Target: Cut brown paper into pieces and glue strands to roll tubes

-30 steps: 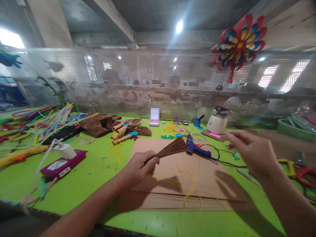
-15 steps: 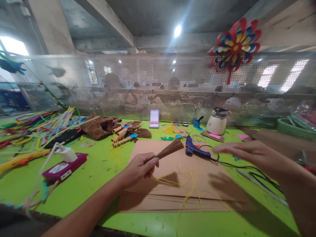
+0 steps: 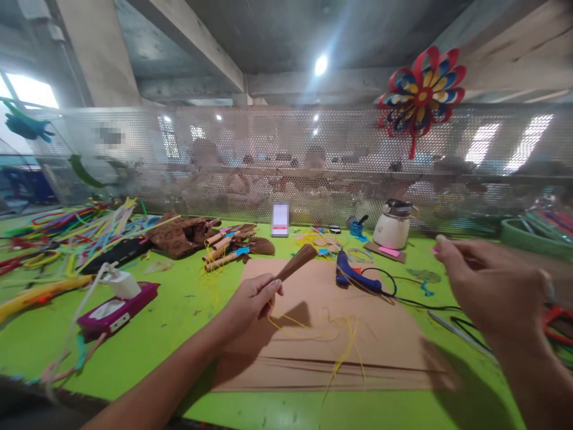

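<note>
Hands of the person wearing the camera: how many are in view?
2. The left hand holds the brown pleated piece over the left part of the brown sheets; the right hand is raised to the right of the blue glue gun. Neither is hidden.

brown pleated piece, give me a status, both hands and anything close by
Left hand gripping brown pleated piece. Right hand hovering at right, pink scrap by fingers, grip unclear. Blue glue gun, yellow strings close by.

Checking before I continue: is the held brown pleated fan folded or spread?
Mostly folded: the brown fan is a narrow wedge in the left hand, widening slightly outward.
</note>
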Tool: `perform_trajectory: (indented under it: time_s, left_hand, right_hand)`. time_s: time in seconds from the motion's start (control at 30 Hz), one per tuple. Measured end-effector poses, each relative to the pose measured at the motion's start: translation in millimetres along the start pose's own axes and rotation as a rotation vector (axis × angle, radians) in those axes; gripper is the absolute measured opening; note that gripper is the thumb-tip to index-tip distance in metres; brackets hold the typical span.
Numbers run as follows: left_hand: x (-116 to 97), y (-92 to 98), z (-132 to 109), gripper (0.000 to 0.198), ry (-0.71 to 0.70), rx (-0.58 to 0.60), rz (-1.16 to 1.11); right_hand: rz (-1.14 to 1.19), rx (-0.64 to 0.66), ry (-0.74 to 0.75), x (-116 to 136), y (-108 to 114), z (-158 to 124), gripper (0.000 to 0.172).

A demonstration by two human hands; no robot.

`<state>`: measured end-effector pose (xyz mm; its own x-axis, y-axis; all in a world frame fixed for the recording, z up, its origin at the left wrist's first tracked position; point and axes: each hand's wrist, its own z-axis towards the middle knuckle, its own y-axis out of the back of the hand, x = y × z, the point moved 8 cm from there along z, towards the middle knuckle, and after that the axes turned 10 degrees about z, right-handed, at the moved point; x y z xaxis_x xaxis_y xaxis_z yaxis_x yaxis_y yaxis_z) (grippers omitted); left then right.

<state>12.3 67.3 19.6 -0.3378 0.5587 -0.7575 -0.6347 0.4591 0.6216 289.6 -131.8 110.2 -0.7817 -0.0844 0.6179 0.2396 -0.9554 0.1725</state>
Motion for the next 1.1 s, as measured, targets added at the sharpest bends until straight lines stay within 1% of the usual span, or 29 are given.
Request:
perform_trajectory:
  time_s: [0.03, 0.07, 0.1, 0.13, 0.17, 0.2, 0.23, 0.27, 0.3, 0.33, 0.37, 0.4, 0.43, 0.47, 0.5, 0.53, 0.57, 0.6, 0.63, 0.67, 0.7, 0.77, 0.8, 0.83, 0.87, 0.9, 1.0, 1.1]
  left_hand:
    - [-1.9, -2.5, -1.0, 0.035, -0.005, 0.006, 0.015]
    - [-3.9, -4.9, -2.1, 0.035, -0.010, 0.013, 0.032]
    - [-5.9, -7.0, -3.1, 0.035, -0.018, 0.022, 0.056]
    - [-7.9, -8.8, -4.0, 0.034, -0.033, 0.033, 0.086]
    - [-9.3, -9.9, -4.7, 0.034, -0.047, 0.043, 0.118]
    - [-9.7, -9.9, -5.1, 0.034, -0.057, 0.045, 0.147]
    - [-9.1, -9.2, -5.2, 0.033, -0.061, 0.043, 0.170]
    - [-7.9, -8.3, -5.1, 0.033, -0.062, 0.040, 0.187]
    - [-6.5, -7.7, -5.0, 0.033, -0.061, 0.040, 0.196]
    - [-5.3, -8.2, -5.1, 0.033, -0.060, 0.051, 0.195]
    - [-4.8, -9.9, -5.5, 0.034, -0.065, 0.070, 0.191]
    - [-5.4, -12.4, -6.1, 0.035, -0.077, 0.095, 0.188]
    - [-7.1, -15.3, -7.2, 0.036, -0.094, 0.121, 0.187]
    - [-9.2, -18.2, -8.5, 0.037, -0.113, 0.146, 0.188]
    - [-11.4, -21.0, -10.0, 0.038, -0.127, 0.173, 0.189]
    - [-13.0, -23.6, -11.5, 0.039, -0.136, 0.204, 0.184]
    - [-13.7, -26.1, -12.9, 0.039, -0.137, 0.242, 0.171]
    - [-13.6, -28.0, -14.2, 0.039, -0.134, 0.281, 0.157]
    - [-12.7, -28.4, -14.9, 0.039, -0.130, 0.309, 0.151]
    - [-11.2, -26.7, -14.6, 0.039, -0.128, 0.312, 0.163]
    - [-9.4, -23.0, -13.3, 0.041, -0.126, 0.294, 0.191]
    - [-6.4, -13.2, -9.5, 0.043, -0.127, 0.217, 0.261]
    - [-6.0, -9.6, -7.9, 0.043, -0.132, 0.186, 0.286]
    - [-6.4, -8.0, -6.9, 0.042, -0.139, 0.174, 0.299]
    - [-7.6, -8.3, -6.4, 0.041, -0.148, 0.178, 0.300]
    - [-9.3, -9.5, -6.4, 0.040, -0.159, 0.188, 0.293]
    - [-14.6, -9.4, -7.1, 0.040, -0.172, 0.173, 0.256]
    - [-16.1, -2.6, -7.0, 0.038, -0.167, 0.105, 0.243]
  right_hand:
    - [0.107, 0.048, 0.002, 8.5, -11.0, -8.7, 0.017]
    - [0.282, 0.212, -0.052, 14.8, -32.3, -19.9, 0.019]
    - [0.456, 0.428, -0.153, 20.4, -57.4, -35.5, 0.024]
    - [0.583, 0.636, -0.279, 24.7, -79.8, -54.2, 0.030]
    - [0.682, 0.806, -0.402, 28.2, -96.0, -72.2, 0.035]
    - [0.734, 0.960, -0.516, 29.6, -107.0, -88.6, 0.036]
    - [0.758, 1.059, -0.602, 28.9, -111.8, -99.2, 0.034]
    - [0.772, 1.104, -0.647, 27.0, -112.2, -102.9, 0.033]
    - [0.792, 1.095, -0.653, 24.7, -109.6, -99.7, 0.033]
    - [0.832, 1.032, -0.621, 23.3, -104.7, -90.6, 0.033]
    - [0.894, 0.940, -0.563, 23.8, -98.3, -78.9, 0.032]
    - [0.966, 0.854, -0.499, 26.3, -91.7, -68.6, 0.029]
    - [1.043, 0.800, -0.441, 30.6, -86.5, -62.0, 0.026]
    - [1.122, 0.790, -0.393, 36.9, -83.6, -59.8, 0.025]
    - [1.202, 0.816, -0.361, 44.1, -82.7, -61.3, 0.025]
    - [1.272, 0.873, -0.350, 50.9, -83.3, -65.6, 0.026]
    - [1.317, 0.923, -0.363, 54.9, -83.8, -69.9, 0.028]
    - [1.331, 0.944, -0.391, 55.2, -83.5, -72.2, 0.028]
    - [1.311, 0.925, -0.427, 50.9, -81.7, -70.8, 0.028]
    - [1.265, 0.852, -0.462, 42.5, -77.4, -64.6, 0.027]
    - [1.205, 0.728, -0.486, 30.8, -69.5, -53.9, 0.026]
    - [1.127, 0.420, -0.474, 8.4, -45.1, -26.7, 0.022]
    - [1.112, 0.299, -0.465, -0.3, -34.3, -15.4, 0.018]
    - [1.114, 0.233, -0.460, -6.1, -28.2, -7.2, 0.019]
    - [1.112, 0.230, -0.476, -10.1, -28.1, -2.5, 0.020]
    - [1.109, 0.267, -0.500, -12.4, -32.2, -0.8, 0.022]
    - [1.074, 0.474, -0.551, -14.2, -51.6, -7.3, 0.026]
    - [0.969, 0.618, -0.558, -21.2, -60.1, -14.1, 0.026]
